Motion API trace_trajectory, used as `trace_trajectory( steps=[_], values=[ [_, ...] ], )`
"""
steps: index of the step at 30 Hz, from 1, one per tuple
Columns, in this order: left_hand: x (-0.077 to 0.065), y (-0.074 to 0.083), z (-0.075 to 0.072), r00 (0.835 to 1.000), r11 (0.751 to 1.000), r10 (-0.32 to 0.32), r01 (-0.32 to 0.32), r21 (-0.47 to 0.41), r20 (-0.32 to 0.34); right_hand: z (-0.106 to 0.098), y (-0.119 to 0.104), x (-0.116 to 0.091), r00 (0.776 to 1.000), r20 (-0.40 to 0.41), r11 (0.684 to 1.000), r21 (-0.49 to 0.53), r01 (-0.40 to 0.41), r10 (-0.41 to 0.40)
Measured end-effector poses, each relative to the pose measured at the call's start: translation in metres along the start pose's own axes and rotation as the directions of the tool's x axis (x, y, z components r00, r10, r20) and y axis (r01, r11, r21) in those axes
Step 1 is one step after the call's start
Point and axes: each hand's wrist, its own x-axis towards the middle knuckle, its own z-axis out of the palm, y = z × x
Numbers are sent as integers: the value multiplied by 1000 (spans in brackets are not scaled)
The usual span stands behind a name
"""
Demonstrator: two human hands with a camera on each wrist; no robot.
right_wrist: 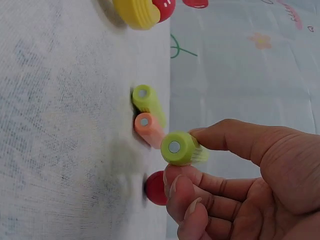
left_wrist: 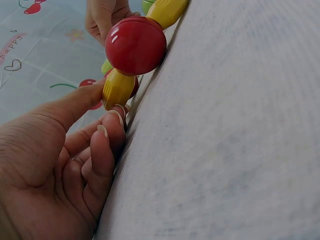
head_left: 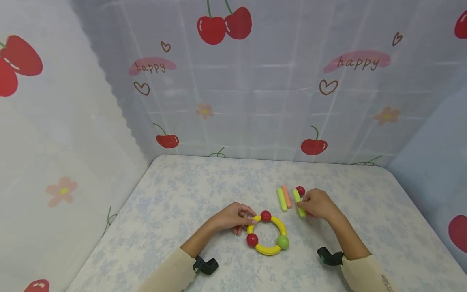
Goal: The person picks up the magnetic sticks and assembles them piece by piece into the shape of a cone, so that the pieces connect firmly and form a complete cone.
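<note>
A ring [head_left: 268, 251] of curved yellow rods joined by two red balls and one green ball lies on the table. My left hand [head_left: 234, 217] pinches a yellow rod on its left side between thumb and fingers, as the left wrist view also shows. In my right hand [head_left: 319, 204] a yellow-green rod [right_wrist: 178, 148] with a silvery disc in its end is pinched between thumb and fingertips. Just left of it lie another yellow-green rod [head_left: 282, 199] and an orange rod [head_left: 287, 197], side by side. A loose red ball [head_left: 300, 190] sits behind the held rod.
The table [head_left: 204, 182] has a pale blue floral cover. A curtain [head_left: 255, 101] printed with cherries stands along its back edge, with more sheeting at both sides. Black wrist mounts [head_left: 206, 265] are strapped over the beige sleeves [head_left: 171, 273].
</note>
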Motion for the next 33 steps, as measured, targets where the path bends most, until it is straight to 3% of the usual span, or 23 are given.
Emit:
trace_trajectory(
  steps=[10,20,27,33],
  values=[
    [-1,0,-1,1000,1000,2,-2,3,-8,3,-19,-6,993,-64,992,71,108,-104],
    [0,-1,-1,1000,1000,-7,7,15,-14,13,-36,-13,972,-120,953,203,223,-202],
    [2,-2,1,1000,1000,-14,14,17,-17,21,-40,-13,948,-120,918,237,317,-296],
    [3,-2,1,1000,1000,-23,24,13,-17,25,-38,-11,901,-104,872,227,433,-420]
  ],
)
